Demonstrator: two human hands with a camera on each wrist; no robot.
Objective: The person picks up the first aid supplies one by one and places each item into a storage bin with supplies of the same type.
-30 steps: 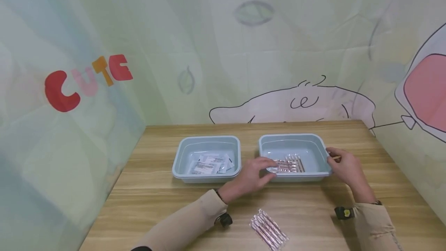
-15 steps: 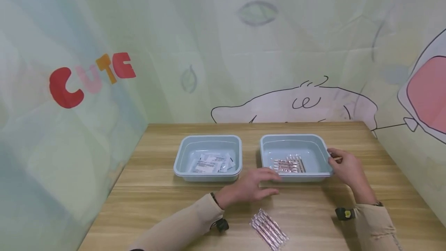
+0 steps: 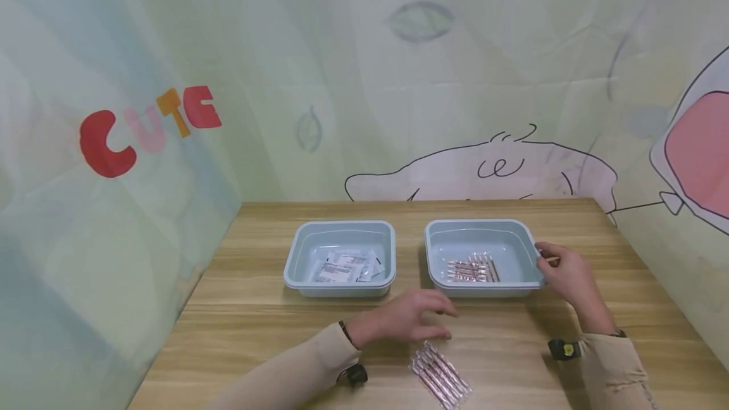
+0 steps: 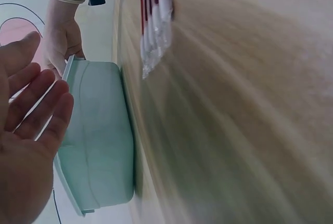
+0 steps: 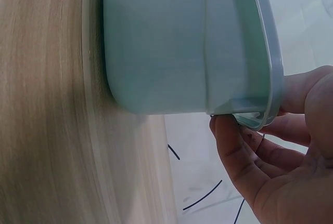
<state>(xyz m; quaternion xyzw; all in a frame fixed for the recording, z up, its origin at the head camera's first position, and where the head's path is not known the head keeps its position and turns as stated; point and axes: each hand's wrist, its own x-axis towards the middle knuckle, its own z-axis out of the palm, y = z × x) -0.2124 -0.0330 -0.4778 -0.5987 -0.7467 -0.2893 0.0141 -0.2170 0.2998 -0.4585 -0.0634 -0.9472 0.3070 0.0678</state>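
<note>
My right hand [image 3: 569, 274] grips the right-hand rim of the right pale-blue plastic basin [image 3: 515, 285]; the right wrist view shows its fingers [image 5: 237, 156] pinching the rim. Inside that basin lie clear-wrapped cotton swabs [image 3: 469, 271] with reddish-brown sticks. My left hand [image 3: 401, 316] holds nothing and hovers over the table in front of the basins, its fingers spread apart and slightly bent. Just below it in the head view, a strip of several wrapped swabs [image 3: 438, 375] of the same kind lies on the wood; its white tips [image 4: 156, 31] show in the left wrist view.
A second pale-blue basin [image 3: 290, 264] stands to the left and holds several white printed sachets [image 3: 347, 267]. Both basins sit on the wood-grain table [image 3: 273, 334]. A printed fabric curtain [image 3: 273, 81] encloses the back and sides.
My left hand has drawn back from the front rim of the right basin, toward the swabs on the table. The right hand has stayed on the rim.
</note>
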